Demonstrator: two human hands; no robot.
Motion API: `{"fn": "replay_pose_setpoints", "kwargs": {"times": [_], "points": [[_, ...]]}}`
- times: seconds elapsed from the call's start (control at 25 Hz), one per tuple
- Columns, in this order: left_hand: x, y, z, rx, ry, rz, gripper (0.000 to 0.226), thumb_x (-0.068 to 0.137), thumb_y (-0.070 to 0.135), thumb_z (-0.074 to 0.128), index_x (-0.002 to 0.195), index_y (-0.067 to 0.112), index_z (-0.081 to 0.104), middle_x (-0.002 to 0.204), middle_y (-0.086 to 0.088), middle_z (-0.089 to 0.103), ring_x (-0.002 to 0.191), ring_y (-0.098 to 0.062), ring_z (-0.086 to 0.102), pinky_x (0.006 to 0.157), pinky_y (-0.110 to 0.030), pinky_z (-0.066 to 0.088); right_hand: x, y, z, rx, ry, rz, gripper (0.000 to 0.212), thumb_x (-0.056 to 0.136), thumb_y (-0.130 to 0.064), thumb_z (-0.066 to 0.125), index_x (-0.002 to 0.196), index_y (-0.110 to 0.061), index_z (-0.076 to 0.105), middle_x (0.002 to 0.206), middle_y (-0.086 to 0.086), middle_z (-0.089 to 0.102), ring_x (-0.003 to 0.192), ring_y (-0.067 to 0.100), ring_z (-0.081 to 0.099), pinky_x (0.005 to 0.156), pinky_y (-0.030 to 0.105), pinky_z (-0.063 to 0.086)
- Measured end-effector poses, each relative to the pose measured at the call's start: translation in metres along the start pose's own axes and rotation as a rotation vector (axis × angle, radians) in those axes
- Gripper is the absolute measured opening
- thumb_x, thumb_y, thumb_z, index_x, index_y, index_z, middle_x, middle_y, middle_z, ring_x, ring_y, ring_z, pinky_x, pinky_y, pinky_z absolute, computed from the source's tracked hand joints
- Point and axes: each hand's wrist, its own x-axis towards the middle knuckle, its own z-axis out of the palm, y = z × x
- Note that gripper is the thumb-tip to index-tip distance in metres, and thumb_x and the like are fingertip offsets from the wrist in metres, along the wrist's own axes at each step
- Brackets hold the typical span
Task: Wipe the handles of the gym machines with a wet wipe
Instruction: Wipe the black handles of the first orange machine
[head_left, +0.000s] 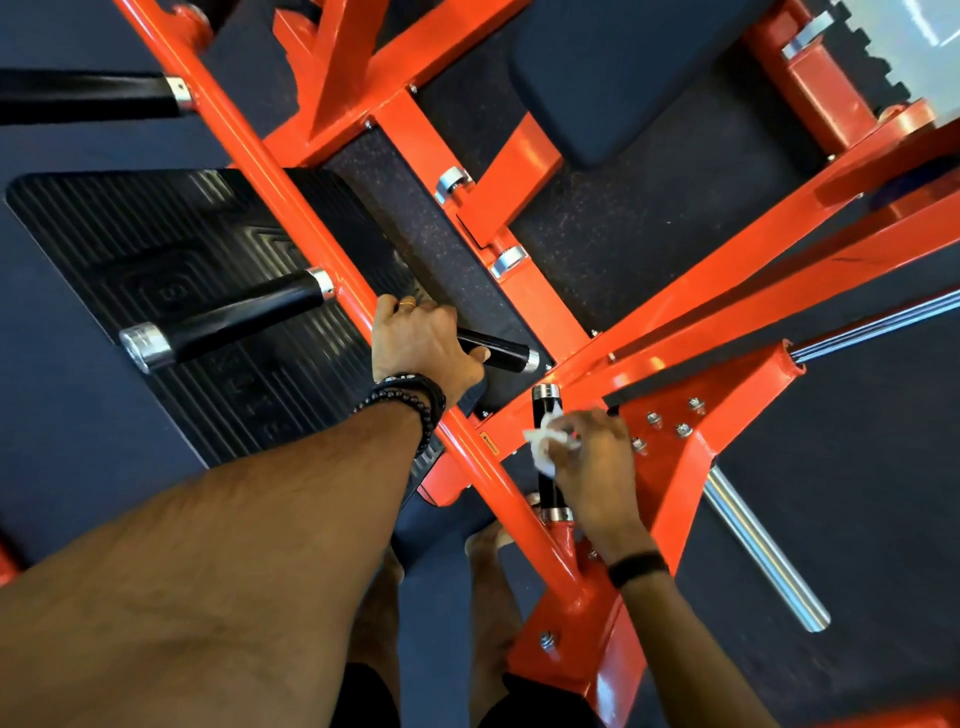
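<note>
From the head camera, you look down on an orange gym machine frame (332, 244) standing on dark flooring. Your left hand (423, 345) curls its fingers around a black handle (498, 353) jutting out to the right of the frame's long diagonal tube. Your right hand (592, 457) pinches a crumpled white wet wipe (545, 447) against a second, upright black handle (549, 452) nearer you. A ribbed black footplate (171, 291) lies to the left, beneath the frame.
</note>
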Motion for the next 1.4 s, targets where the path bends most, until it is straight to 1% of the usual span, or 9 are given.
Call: {"fn": "replay_pose_setpoints", "kwargs": {"times": [0.12,0.32,0.44,0.6,0.88,1.04,1.2,1.28,1.4], "points": [[0.0,0.001,0.0,-0.008,-0.005,0.003,0.046,0.08,0.065,0.056,0.1,0.026,0.068,0.094,0.003,0.066,0.097,-0.02,0.058,0.096,-0.037,0.034,0.042,-0.008,0.0,0.131,0.048,0.057,0.014,0.081,-0.004,0.075,0.094,-0.008,0.073,0.099,0.008,0.069,0.092,0.024,0.064,0.079,0.02,0.04],[0.0,0.001,0.0,-0.017,0.008,-0.005,0.044,0.08,0.064,0.058,0.097,0.025,0.068,0.093,0.002,0.066,0.096,-0.021,0.058,0.097,-0.038,0.034,-0.051,-0.003,-0.021,0.145,-0.007,0.093,0.016,0.081,0.0,0.076,0.094,-0.009,0.076,0.093,0.002,0.07,0.083,0.012,0.066,0.071,-0.001,0.039],[0.0,0.001,0.0,-0.025,0.006,-0.007,0.044,0.079,0.063,0.059,0.096,0.024,0.068,0.092,0.001,0.067,0.095,-0.021,0.059,0.097,-0.038,0.033,-0.041,-0.007,-0.022,0.22,0.02,0.161,0.013,0.083,0.003,0.072,0.093,-0.004,0.077,0.085,-0.004,0.069,0.072,0.0,0.064,0.062,-0.001,0.038],[0.0,0.002,0.001,-0.033,0.016,-0.003,0.044,0.079,0.064,0.058,0.098,0.025,0.068,0.093,0.002,0.067,0.095,-0.02,0.059,0.096,-0.037,0.033,0.037,-0.014,-0.008,0.346,0.134,0.263,0.015,0.087,0.006,0.065,0.096,0.001,0.076,0.092,0.011,0.073,0.083,0.023,0.068,0.08,0.019,0.051],[0.0,0.001,-0.001,-0.025,-0.009,-0.004,0.045,0.08,0.065,0.056,0.098,0.026,0.067,0.092,0.003,0.065,0.094,-0.02,0.058,0.095,-0.038,0.034,-0.034,0.01,-0.021,0.275,-0.224,0.454,0.033,0.089,0.008,0.058,0.067,-0.012,0.071,0.065,0.0,0.061,0.059,0.008,0.053,0.051,0.014,0.04],[0.0,0.0,-0.001,-0.02,-0.026,-0.008,0.046,0.081,0.067,0.054,0.098,0.026,0.066,0.089,0.004,0.064,0.092,-0.019,0.057,0.095,-0.038,0.035,0.046,-0.002,-0.007,0.329,-0.171,0.528,0.043,0.084,0.012,0.041,0.051,-0.014,0.047,0.053,-0.001,0.041,0.047,0.008,0.036,0.04,0.015,0.028],[0.0,0.002,-0.001,-0.017,-0.024,-0.004,0.046,0.081,0.066,0.055,0.099,0.026,0.066,0.09,0.004,0.064,0.092,-0.02,0.057,0.095,-0.038,0.035,0.049,0.004,-0.001,0.444,-0.375,0.589,0.028,0.088,0.006,0.043,0.075,0.002,0.067,0.07,0.01,0.069,0.051,0.018,0.053,0.053,0.027,0.045],[0.0,0.001,-0.001,-0.016,-0.024,-0.01,0.045,0.081,0.066,0.056,0.099,0.026,0.067,0.09,0.003,0.065,0.093,-0.02,0.057,0.095,-0.038,0.034,0.012,0.005,-0.017,0.343,-0.571,0.579,0.035,0.091,0.004,0.044,0.066,-0.005,0.067,0.069,0.005,0.071,0.053,0.014,0.056,0.065,0.03,0.05],[0.0,0.002,-0.001,-0.011,-0.01,-0.012,0.046,0.08,0.065,0.057,0.1,0.025,0.067,0.091,0.002,0.066,0.094,-0.02,0.058,0.096,-0.039,0.035,-0.002,0.004,-0.03,0.641,-0.65,0.67,0.047,0.098,0.0,0.034,0.062,-0.008,0.064,0.062,0.004,0.067,0.061,0.018,0.061,0.065,0.032,0.052]]}}
